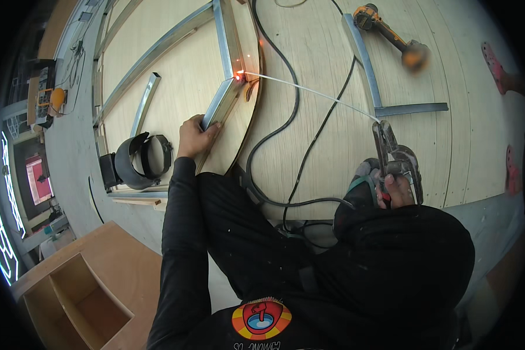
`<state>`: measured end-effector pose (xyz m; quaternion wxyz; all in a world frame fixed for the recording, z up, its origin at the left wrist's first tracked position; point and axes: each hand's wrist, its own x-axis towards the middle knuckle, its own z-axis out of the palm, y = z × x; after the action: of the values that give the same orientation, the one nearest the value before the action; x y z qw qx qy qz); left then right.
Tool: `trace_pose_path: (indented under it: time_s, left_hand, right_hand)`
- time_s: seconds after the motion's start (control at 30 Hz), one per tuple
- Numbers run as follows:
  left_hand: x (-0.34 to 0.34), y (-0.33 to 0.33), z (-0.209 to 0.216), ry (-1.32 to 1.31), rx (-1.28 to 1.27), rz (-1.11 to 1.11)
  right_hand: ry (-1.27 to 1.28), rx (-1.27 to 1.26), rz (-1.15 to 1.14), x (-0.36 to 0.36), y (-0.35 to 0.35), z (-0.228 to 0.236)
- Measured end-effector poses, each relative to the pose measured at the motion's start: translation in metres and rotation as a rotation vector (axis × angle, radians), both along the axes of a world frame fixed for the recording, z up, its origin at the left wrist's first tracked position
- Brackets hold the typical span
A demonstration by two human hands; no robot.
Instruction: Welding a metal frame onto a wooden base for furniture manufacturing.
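My left hand (197,137) is closed around the near end of a short square steel tube (220,104). The far end of that tube meets a longer steel frame piece (226,41), and orange-red light and a few sparks show at the joint. A thin white welding rod (318,93) reaches from this glowing spot to the jaws of a worn metal electrode holder (386,146). My right hand (398,190), partly hidden by my knee, grips the electrode holder's handle.
Left of my left arm lies a dark welding helmet (139,160), near a loose steel tube (146,104). Black cables (265,140) snake over the plywood. At right rest an L-shaped steel piece (370,79) and a yellow-black angle grinder (391,36). A wooden box (108,239) stands lower left; a person's pink clog (493,67) shows far right.
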<state>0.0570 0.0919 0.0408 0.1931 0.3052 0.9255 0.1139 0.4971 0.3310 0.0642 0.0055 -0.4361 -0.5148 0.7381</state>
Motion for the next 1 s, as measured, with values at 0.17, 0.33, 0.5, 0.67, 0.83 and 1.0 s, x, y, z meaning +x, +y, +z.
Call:
trace_pose_path:
  time_s: [0.17, 0.33, 0.5, 0.67, 0.83, 1.0]
  left_hand:
    - [0.002, -0.001, -0.003, 0.026, 0.026, -0.029]
    - [0.002, -0.003, -0.002, 0.023, -0.003, -0.026]
    - [0.002, -0.005, -0.001, 0.040, 0.020, -0.038]
    - [0.002, -0.005, -0.002, 0.054, 0.004, -0.050]
    - [0.005, -0.002, -0.004, 0.040, 0.030, -0.028]
    - [-0.003, -0.013, -0.014, 0.039, 0.060, -0.058]
  right_hand:
    - [0.008, 0.022, -0.091, 0.001, -0.009, 0.002]
    - [0.018, 0.032, -0.010, 0.001, -0.006, 0.002]
    - [0.017, 0.031, -0.018, 0.004, -0.008, 0.002]
    - [0.037, 0.044, 0.000, 0.002, -0.006, -0.001]
    - [0.020, 0.009, 0.010, 0.005, -0.005, -0.003]
    - [0.086, -0.054, 0.120, 0.014, 0.004, -0.021]
